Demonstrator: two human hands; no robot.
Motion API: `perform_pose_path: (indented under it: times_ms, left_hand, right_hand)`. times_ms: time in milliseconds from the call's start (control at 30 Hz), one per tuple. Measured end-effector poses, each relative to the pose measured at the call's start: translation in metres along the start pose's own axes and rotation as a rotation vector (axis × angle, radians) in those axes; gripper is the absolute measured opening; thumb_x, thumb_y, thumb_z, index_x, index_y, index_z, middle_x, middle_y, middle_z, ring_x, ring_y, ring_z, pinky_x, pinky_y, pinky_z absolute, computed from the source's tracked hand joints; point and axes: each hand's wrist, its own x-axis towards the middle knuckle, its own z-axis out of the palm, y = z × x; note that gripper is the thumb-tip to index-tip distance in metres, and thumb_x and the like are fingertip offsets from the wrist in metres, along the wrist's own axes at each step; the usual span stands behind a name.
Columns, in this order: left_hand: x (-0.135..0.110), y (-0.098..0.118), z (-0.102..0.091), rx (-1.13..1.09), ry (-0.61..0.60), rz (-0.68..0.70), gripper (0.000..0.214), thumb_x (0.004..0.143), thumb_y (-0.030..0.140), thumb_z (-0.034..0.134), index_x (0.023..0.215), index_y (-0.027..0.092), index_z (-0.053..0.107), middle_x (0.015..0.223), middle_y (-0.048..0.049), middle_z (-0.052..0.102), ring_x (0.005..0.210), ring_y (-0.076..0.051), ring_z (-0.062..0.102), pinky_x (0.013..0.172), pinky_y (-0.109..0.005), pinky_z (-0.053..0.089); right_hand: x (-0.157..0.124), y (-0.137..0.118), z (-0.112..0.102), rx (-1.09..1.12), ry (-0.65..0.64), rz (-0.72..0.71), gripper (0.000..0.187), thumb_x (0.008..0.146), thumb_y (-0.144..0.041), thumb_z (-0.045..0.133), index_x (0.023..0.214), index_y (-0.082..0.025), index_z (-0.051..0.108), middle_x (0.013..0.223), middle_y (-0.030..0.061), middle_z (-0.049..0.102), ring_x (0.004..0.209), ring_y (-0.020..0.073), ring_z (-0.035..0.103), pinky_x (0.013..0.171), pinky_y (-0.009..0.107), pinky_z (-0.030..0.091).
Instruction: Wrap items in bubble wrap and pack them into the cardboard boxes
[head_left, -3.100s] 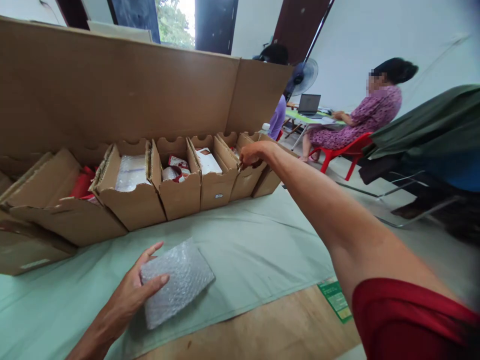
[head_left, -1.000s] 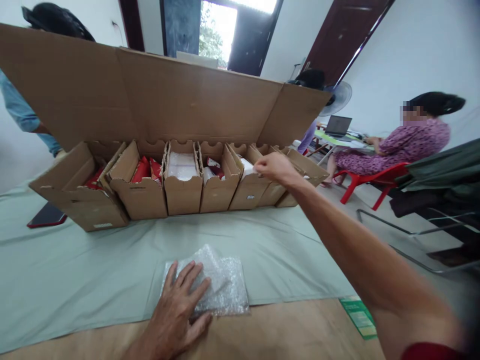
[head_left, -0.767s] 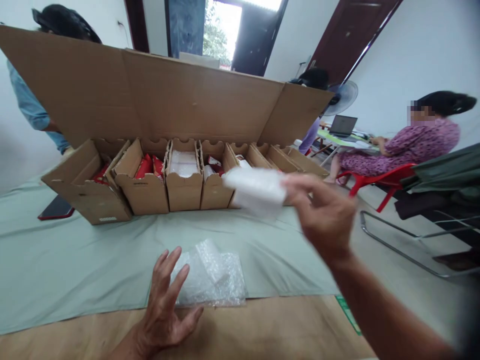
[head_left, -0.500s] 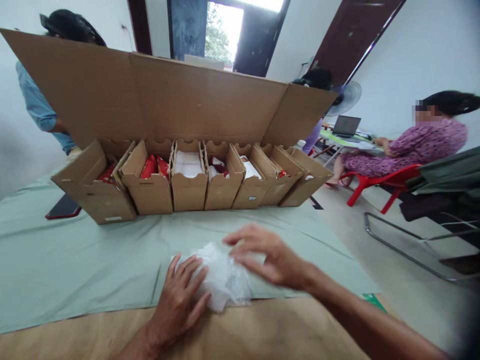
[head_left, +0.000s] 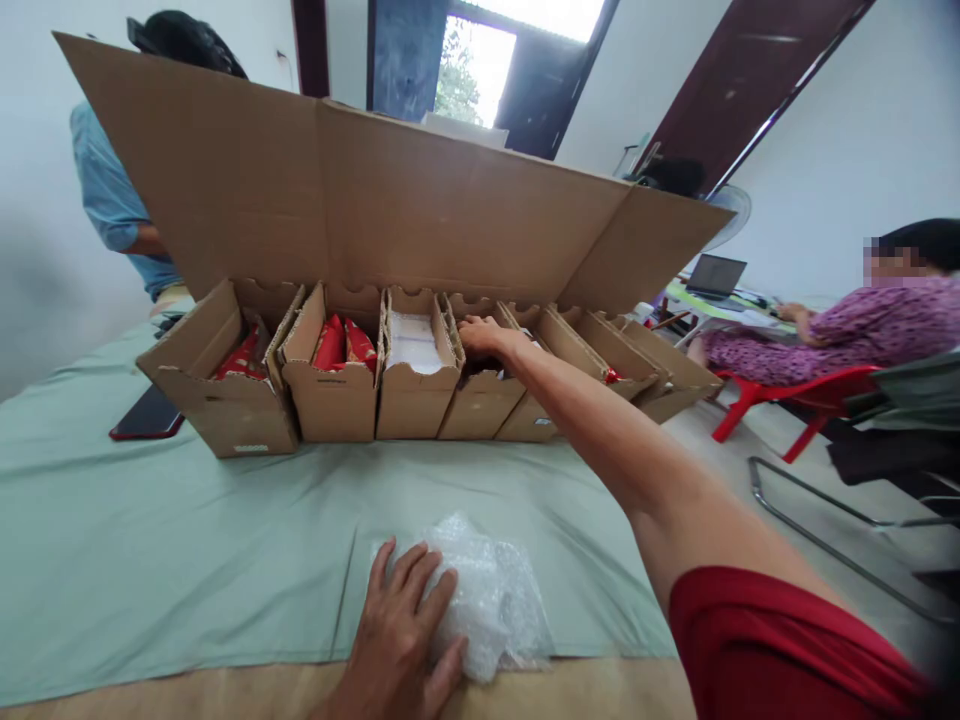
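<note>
Clear bubble wrap (head_left: pixel 491 600) lies crumpled on the green cloth near the table's front edge. My left hand (head_left: pixel 409 610) rests on its left side, fingers spread. My right hand (head_left: pixel 487 340) reaches into the fourth cardboard box (head_left: pixel 480 410) from the left; its fingertips are partly hidden inside, so what they touch does not show. Left of it stands a box holding a flat, bubble-wrapped white item (head_left: pixel 415 340). Red packets (head_left: pixel 345 343) fill part of the second box, and more red packaging (head_left: pixel 246 355) is in the leftmost one.
A tall cardboard panel (head_left: pixel 450 220) stands behind the row of boxes. A dark phone (head_left: pixel 146 415) lies on the green cloth (head_left: pixel 247 560) at left. One person in blue (head_left: pixel 112 190) is behind the panel; another sits on a red chair (head_left: pixel 795 395) at right.
My right hand has moved from beside the bubble wrap forward into the fourth box. My left hand stays on the wrap. The view has shifted slightly.
</note>
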Motion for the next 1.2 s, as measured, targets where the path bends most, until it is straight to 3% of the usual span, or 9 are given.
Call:
perform_pose_path:
  times_ms: [167, 333, 467, 567, 667, 767, 867, 1033, 1200]
  left_hand:
    - [0.001, 0.003, -0.005, 0.008, -0.021, -0.047, 0.034, 0.091, 0.028, 0.06, 0.125, 0.022, 0.064, 0.13, -0.0115, 0.069, 0.13, -0.03, 0.057, 0.121, -0.058, 0.027]
    - [-0.001, 0.009, -0.011, 0.062, 0.011, -0.065, 0.069, 0.089, 0.029, 0.067, 0.153, 0.022, 0.042, 0.167, -0.0195, 0.031, 0.154, -0.038, 0.031, 0.123, -0.066, 0.025]
    - [-0.006, 0.014, -0.01, 0.1, 0.121, 0.054, 0.102, 0.085, 0.019, 0.07, 0.166, 0.027, 0.008, 0.176, -0.0139, -0.003, 0.162, -0.038, 0.009, 0.126, -0.066, 0.017]
    - [-0.007, 0.014, -0.01, 0.09, -0.013, 0.16, 0.091, 0.083, 0.019, 0.067, 0.163, 0.022, 0.024, 0.169, -0.0152, 0.032, 0.158, -0.034, 0.026, 0.129, -0.063, 0.006]
    - [-0.003, 0.01, -0.01, 0.075, -0.106, 0.098, 0.067, 0.085, 0.025, 0.064, 0.149, 0.016, 0.048, 0.14, -0.0136, 0.066, 0.138, -0.032, 0.053, 0.128, -0.062, 0.002]
    - [0.0, 0.007, -0.009, 0.057, -0.099, 0.025, 0.059, 0.085, 0.03, 0.065, 0.143, 0.019, 0.054, 0.133, -0.0108, 0.069, 0.126, -0.032, 0.061, 0.127, -0.062, 0.008]
    - [0.001, 0.006, -0.006, 0.055, -0.098, 0.009, 0.061, 0.086, 0.033, 0.066, 0.144, 0.02, 0.052, 0.134, -0.0109, 0.069, 0.127, -0.033, 0.059, 0.127, -0.062, 0.011]
    - [0.0, 0.004, 0.0, 0.021, -0.064, -0.012, 0.07, 0.085, 0.034, 0.067, 0.149, 0.016, 0.046, 0.133, -0.0145, 0.069, 0.127, -0.035, 0.059, 0.127, -0.064, 0.01]
    - [-0.002, 0.003, 0.0, 0.036, -0.064, -0.022, 0.075, 0.086, 0.035, 0.065, 0.153, 0.011, 0.04, 0.139, -0.0175, 0.066, 0.139, -0.036, 0.052, 0.128, -0.064, 0.009]
  right_hand:
    - [-0.044, 0.013, -0.038, 0.065, 0.316, 0.231, 0.021, 0.094, -0.02, 0.058, 0.108, -0.013, 0.071, 0.147, 0.0184, 0.059, 0.138, 0.036, 0.048, 0.108, 0.051, 0.042]
    - [-0.172, -0.018, -0.037, 0.534, 1.011, 0.217, 0.011, 0.095, -0.03, 0.06, 0.104, -0.025, 0.061, 0.142, 0.0122, 0.061, 0.125, 0.0285, 0.061, 0.102, 0.047, 0.053]
    - [-0.26, -0.09, 0.054, 0.774, 0.632, 0.056, 0.009, 0.09, -0.037, 0.066, 0.087, -0.03, 0.061, 0.122, 0.0084, 0.074, 0.114, 0.0302, 0.07, 0.095, 0.052, 0.057]
    - [-0.28, -0.11, 0.087, 0.777, 0.349, -0.095, 0.012, 0.083, -0.045, 0.073, 0.083, -0.034, 0.068, 0.12, 0.0065, 0.077, 0.11, 0.0333, 0.073, 0.091, 0.053, 0.058]
    - [-0.251, -0.085, 0.045, 0.669, 0.401, -0.028, 0.016, 0.088, -0.047, 0.066, 0.084, -0.033, 0.072, 0.123, 0.0068, 0.076, 0.113, 0.0345, 0.071, 0.097, 0.057, 0.052]
    - [-0.178, -0.055, -0.028, 0.486, 0.503, -0.078, 0.021, 0.094, -0.036, 0.058, 0.087, -0.026, 0.075, 0.123, 0.0073, 0.076, 0.117, 0.0293, 0.068, 0.104, 0.05, 0.045]
    - [-0.086, -0.054, -0.072, 0.139, 0.28, -0.096, 0.021, 0.093, -0.026, 0.059, 0.102, -0.023, 0.078, 0.129, 0.0087, 0.074, 0.127, 0.0303, 0.059, 0.104, 0.047, 0.038]
    - [0.013, -0.086, -0.058, -0.011, -0.02, -0.059, 0.013, 0.068, -0.011, 0.081, 0.079, -0.018, 0.079, 0.087, 0.0093, 0.079, 0.104, 0.0297, 0.069, 0.1, 0.046, 0.04]
    - [-0.003, -0.081, -0.059, 0.016, 0.163, -0.007, 0.007, 0.084, -0.013, 0.069, 0.085, -0.013, 0.076, 0.095, 0.01, 0.08, 0.101, 0.0234, 0.071, 0.099, 0.04, 0.044]
